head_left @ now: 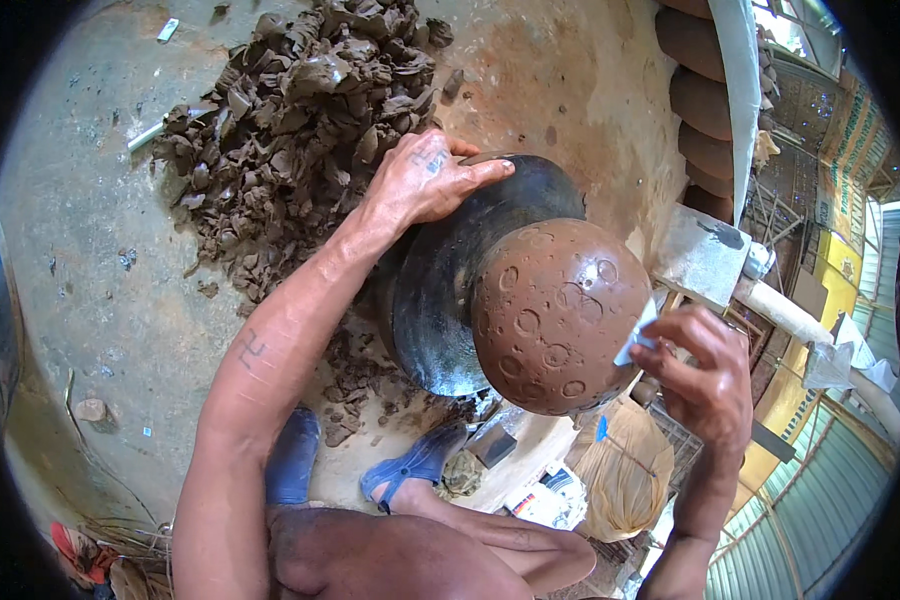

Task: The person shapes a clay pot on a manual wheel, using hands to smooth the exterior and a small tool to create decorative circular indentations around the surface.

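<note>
A rounded brown clay form (560, 310), wet and marked with ring-shaped impressions and small pits, rests against a dark, smooth, round stand (438, 290) that looks tilted. My left hand (432, 178) grips the upper rim of this stand, thumb laid over the edge and fingers partly hidden behind it. Between the thumb and fingers of my right hand (705, 370) is a small, thin, pale blue scraper (640, 332). Its flat side meets the right side of the clay. How the clay is joined to the stand is hidden.
A large heap of dark clay scraps (300, 120) lies on the floor at upper left. Rounded brown pots (698, 100) line the upper right beside a pale block (702, 255). A tied tan bag (625, 465) sits at lower right. My sandalled foot (420, 465) is below the stand.
</note>
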`<state>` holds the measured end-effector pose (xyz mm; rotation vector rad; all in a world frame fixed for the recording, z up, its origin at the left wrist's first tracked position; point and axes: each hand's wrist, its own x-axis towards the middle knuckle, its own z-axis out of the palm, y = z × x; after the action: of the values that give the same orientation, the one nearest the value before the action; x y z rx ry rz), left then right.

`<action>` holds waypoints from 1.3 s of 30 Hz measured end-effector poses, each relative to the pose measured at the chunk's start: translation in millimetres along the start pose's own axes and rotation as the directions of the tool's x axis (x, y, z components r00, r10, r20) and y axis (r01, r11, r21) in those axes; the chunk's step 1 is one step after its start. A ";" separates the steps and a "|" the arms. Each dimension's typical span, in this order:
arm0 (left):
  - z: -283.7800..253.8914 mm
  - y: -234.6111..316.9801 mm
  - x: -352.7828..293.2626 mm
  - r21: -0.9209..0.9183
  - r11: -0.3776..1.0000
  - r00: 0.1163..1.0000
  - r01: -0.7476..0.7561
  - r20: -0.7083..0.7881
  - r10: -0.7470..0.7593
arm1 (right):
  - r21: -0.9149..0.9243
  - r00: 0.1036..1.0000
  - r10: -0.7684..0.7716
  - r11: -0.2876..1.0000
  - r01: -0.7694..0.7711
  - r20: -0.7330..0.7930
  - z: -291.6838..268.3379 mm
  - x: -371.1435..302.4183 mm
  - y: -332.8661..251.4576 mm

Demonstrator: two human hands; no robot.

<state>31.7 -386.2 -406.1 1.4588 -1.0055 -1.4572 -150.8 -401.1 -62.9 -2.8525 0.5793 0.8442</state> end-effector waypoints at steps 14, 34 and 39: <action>33.1 -4.5 -120.8 0.096 0.983 0.842 -0.155 -0.508 0.182 | 0.058 0.928 -0.139 0.990 0.127 0.347 60.3 186.4 32.0; 23.0 -20.4 -100.6 0.061 0.979 0.890 -0.193 -0.409 0.201 | 0.189 0.985 0.139 0.975 -0.119 -0.098 5.1 -13.4 14.9; 22.3 -11.8 -98.0 0.042 0.989 0.915 -0.145 -0.375 0.150 | 0.103 0.964 0.228 0.971 -0.215 -0.139 -6.2 18.0 24.9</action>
<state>8.2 -290.5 -383.4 1.5615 -0.8618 -1.0115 -143.5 -431.3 -67.5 -2.8232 0.9451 0.6170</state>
